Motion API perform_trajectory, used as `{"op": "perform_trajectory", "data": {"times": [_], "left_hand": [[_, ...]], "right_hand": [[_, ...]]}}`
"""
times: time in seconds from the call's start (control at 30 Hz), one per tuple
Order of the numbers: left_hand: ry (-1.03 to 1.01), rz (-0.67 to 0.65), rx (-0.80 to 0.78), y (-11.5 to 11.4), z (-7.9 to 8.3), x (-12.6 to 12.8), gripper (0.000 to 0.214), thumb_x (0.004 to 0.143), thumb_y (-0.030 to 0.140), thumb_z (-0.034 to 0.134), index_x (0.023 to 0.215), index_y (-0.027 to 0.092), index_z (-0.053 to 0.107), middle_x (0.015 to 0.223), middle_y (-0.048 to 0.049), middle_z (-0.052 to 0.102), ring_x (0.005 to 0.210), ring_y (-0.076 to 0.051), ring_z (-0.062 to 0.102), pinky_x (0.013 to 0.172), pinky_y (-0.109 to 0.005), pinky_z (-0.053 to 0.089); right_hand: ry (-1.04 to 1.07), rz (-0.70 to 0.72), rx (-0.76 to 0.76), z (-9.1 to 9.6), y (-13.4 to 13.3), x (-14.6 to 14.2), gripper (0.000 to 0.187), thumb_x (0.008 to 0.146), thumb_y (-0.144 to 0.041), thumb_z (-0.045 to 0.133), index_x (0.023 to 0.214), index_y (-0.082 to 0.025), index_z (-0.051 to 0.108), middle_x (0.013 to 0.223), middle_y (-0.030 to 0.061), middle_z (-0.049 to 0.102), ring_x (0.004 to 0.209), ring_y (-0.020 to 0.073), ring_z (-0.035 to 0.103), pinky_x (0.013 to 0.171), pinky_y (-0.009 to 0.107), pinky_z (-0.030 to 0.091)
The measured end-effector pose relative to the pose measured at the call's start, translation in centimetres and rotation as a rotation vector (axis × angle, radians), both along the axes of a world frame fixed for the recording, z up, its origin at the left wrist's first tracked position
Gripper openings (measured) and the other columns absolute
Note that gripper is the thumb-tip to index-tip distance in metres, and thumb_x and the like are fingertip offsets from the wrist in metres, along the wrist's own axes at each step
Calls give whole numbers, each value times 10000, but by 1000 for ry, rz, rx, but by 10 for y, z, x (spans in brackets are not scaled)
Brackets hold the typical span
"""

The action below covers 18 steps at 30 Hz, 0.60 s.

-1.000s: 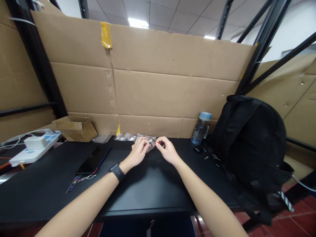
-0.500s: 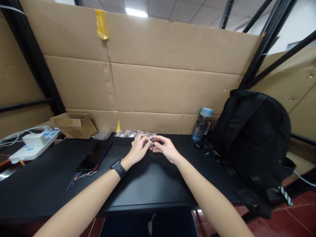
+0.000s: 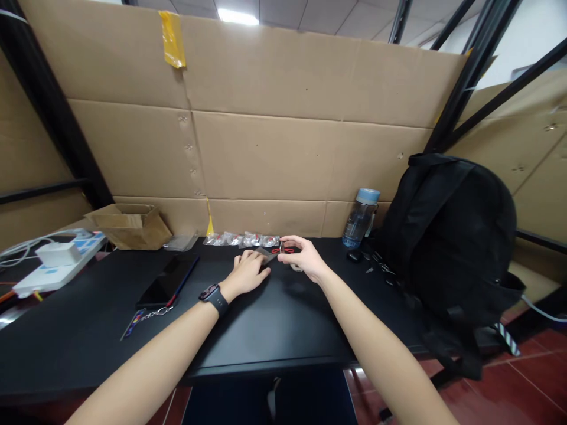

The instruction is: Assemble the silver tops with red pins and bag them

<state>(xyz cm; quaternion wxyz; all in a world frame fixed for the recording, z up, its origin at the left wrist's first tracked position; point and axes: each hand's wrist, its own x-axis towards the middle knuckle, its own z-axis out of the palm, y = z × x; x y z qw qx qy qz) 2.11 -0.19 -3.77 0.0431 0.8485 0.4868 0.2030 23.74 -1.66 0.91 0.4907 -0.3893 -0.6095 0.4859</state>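
Observation:
My right hand (image 3: 305,260) pinches a small shiny piece with a red cord (image 3: 276,251) between thumb and fingertips, just above the black table. The piece is too small to make out further. My left hand (image 3: 248,274), with a dark watch (image 3: 214,297) on its wrist, lies low with fingers spread and thumb apart. At its fingertips is a clear plastic bag (image 3: 264,254), touching them and reaching toward the right hand. Behind the hands, several small clear packets with red and silvery contents (image 3: 233,238) lie in a row along the cardboard wall.
On the left are a phone (image 3: 167,280) with a key chain (image 3: 153,313), flat clear bags (image 3: 181,242), an open cardboard box (image 3: 133,227) and a power strip (image 3: 57,268). On the right stand a water bottle (image 3: 359,218) and a black backpack (image 3: 452,254), with keys (image 3: 383,268) beside them.
Both hands were together around a small item. Now they are apart: the right hand has the red-corded piece, while the left has lowered and spread by the clear bag.

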Motion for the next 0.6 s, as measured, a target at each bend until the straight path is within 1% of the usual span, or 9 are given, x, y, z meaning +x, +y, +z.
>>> {"op": "perform_trajectory", "data": {"times": [0.07, 0.13, 0.23, 0.3, 0.33, 0.4, 0.5, 0.6], "left_hand": [[12, -21, -24, -1, 2, -1, 281, 921, 417, 534, 1133, 273, 651, 1233, -82, 657, 1224, -340, 472, 967, -538, 364], [7, -50, -41, -3, 3, -1, 247, 912, 396, 543, 1098, 280, 657, 1211, -73, 663, 1208, -330, 488, 966, -533, 361], [-28, -72, -45, -4, 5, -2, 290, 905, 381, 546, 1167, 280, 622, 1204, -74, 663, 1202, -311, 511, 977, -522, 354], [-40, -72, -53, -5, 6, -2, 353, 902, 377, 550, 1235, 268, 593, 1173, -77, 671, 1176, -299, 544, 979, -509, 359], [-34, -75, -60, -5, 7, -1, 363, 900, 380, 557, 1240, 260, 597, 1150, -76, 676, 1157, -295, 561, 976, -501, 364], [-10, -96, -76, -7, 10, -1, 326, 901, 403, 565, 1179, 253, 645, 1106, -68, 683, 1124, -287, 587, 968, -485, 373], [-3, -134, -94, -9, 14, -1, 279, 938, 445, 522, 1013, 251, 709, 1072, -52, 697, 1077, -265, 615, 966, -461, 382], [-22, -170, -120, -11, 19, -1, 375, 983, 480, 441, 915, 241, 722, 1032, -51, 719, 1055, -253, 632, 958, -427, 407]], "right_hand": [[-51, -51, 1, -3, 3, 2, 539, 607, -248, 868, 1115, -230, 687, 1080, 73, 668, 587, 112, 643, 400, 168, 390], [-86, -76, 4, -7, 7, 4, 510, 630, -245, 841, 1115, -237, 685, 1070, 64, 656, 551, 97, 623, 393, 170, 386], [-133, -97, 39, -11, 12, 8, 472, 660, -247, 806, 1117, -244, 685, 1037, 46, 650, 522, 76, 584, 406, 181, 413], [-184, -128, 93, -12, 14, 11, 454, 665, -240, 796, 1108, -236, 697, 1014, 39, 655, 556, 82, 586, 451, 193, 452], [-213, -144, 121, -12, 15, 13, 454, 660, -232, 795, 1105, -230, 704, 1009, 37, 658, 589, 90, 597, 486, 199, 473], [-263, -157, 162, -12, 17, 15, 468, 654, -223, 791, 1115, -223, 708, 1020, 37, 661, 653, 106, 619, 541, 206, 494], [-287, -91, 163, -12, 17, 17, 486, 668, -237, 785, 1146, -222, 697, 1022, 36, 662, 632, 99, 608, 528, 203, 474], [-290, 24, 124, -10, 15, 18, 484, 698, -276, 780, 1170, -223, 689, 1003, 37, 669, 553, 78, 561, 475, 200, 436]]}}
